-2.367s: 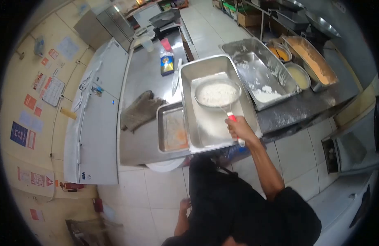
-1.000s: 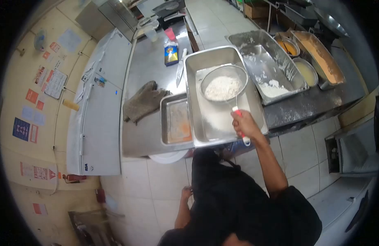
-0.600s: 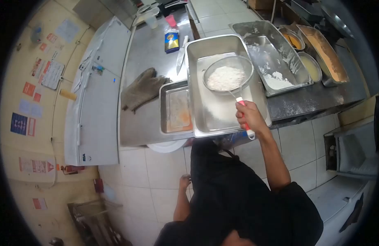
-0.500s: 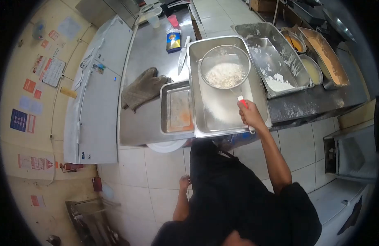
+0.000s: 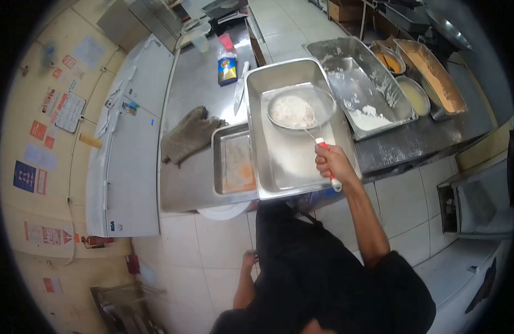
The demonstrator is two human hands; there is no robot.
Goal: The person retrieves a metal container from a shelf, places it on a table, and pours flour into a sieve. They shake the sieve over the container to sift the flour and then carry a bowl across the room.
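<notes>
My right hand is closed around the red-and-white handle of a round mesh sieve. White flour lies heaped in the sieve, mostly on its left side. Below the mesh is a deep steel pan, and a layer of sifted flour covers part of its bottom. My left hand hangs low beside my dark clothing, away from the table; its fingers are too small and partly hidden to read.
Left of the pan sit a shallow tray, a brown oven mitt, a knife and a blue packet. To the right stand a floury deep pan, bowls of yellow liquid and orange mixture, and a pan of orange-brown powder.
The sieve has moved a little left over the pan and looks flatter, and the flour in it has shifted left. My right hand keeps its grip. The whole view has shifted slightly.
</notes>
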